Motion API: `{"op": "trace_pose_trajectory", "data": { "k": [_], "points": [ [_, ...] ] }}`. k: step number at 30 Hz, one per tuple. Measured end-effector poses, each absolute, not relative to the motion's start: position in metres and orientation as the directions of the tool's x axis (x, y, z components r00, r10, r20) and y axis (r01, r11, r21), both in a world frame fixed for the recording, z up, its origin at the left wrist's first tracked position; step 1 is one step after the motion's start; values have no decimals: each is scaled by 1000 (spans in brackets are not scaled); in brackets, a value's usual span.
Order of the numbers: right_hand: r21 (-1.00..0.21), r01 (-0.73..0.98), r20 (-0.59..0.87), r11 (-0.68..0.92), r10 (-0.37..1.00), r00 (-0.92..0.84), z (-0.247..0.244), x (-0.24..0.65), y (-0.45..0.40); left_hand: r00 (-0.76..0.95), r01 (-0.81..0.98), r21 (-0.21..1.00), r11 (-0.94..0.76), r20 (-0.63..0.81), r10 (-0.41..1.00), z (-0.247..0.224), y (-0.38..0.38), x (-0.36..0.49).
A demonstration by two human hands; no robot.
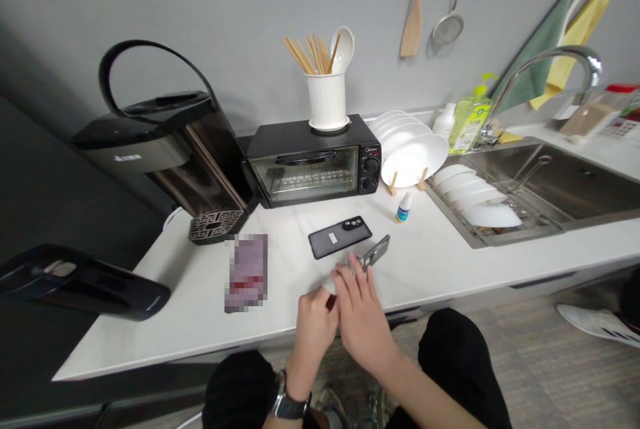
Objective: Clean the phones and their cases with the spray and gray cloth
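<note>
A grey smartphone [379,251] tilts just above the counter's front part, seen nearly edge-on with its camera end to the right. My left hand [316,322] is closed in a fist at its near end, wearing a watch on the wrist. My right hand [363,322] lies across the phone, its fingers close together and bent over it. Something whitish shows between the two hands, too small to name. Behind them a dark phone case [340,237] rests on the counter. A small white bottle with a blue label [403,209] stands upright farther right.
The white counter [285,282] holds a pixelated flat purple item [249,272], a black toaster oven [313,169], a drinks machine [170,149] and a dark appliance [85,282]. Plates [415,155] stand in a rack beside the sink [575,175]. A person's shoe [597,322] is at right.
</note>
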State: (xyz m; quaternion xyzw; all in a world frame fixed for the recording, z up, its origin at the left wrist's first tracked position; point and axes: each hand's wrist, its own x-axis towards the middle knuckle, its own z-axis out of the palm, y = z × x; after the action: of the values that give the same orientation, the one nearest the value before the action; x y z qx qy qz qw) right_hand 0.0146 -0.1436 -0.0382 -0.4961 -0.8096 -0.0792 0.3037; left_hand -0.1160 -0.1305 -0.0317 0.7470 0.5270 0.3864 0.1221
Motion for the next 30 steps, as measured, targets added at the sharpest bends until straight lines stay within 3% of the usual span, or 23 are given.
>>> {"op": "trace_pose_trajectory", "data": {
  "k": [6,10,15,20,24,30],
  "points": [
    [-187,795,565,578,725,-394,-36,30,-137,132,698,597,-397,437,890,-31,-130,-117],
    [-223,871,569,437,784,-248,-22,72,-96,138,615,686,-389,391,910,-24,-133,-111],
    [-211,927,563,310,814,-144,-15,57,-94,115,628,680,-378,400,909,-24,-133,-110],
    [-156,844,595,513,731,-335,-34,10,-142,127,731,562,-386,444,887,-33,-129,-115],
    [-160,787,555,595,714,-427,-38,19,-147,132,740,549,-389,449,884,-34,-129,-116],
    [-225,882,578,414,785,-221,-23,70,-94,140,643,651,-403,417,898,-25,-132,-111]
  ]
}}
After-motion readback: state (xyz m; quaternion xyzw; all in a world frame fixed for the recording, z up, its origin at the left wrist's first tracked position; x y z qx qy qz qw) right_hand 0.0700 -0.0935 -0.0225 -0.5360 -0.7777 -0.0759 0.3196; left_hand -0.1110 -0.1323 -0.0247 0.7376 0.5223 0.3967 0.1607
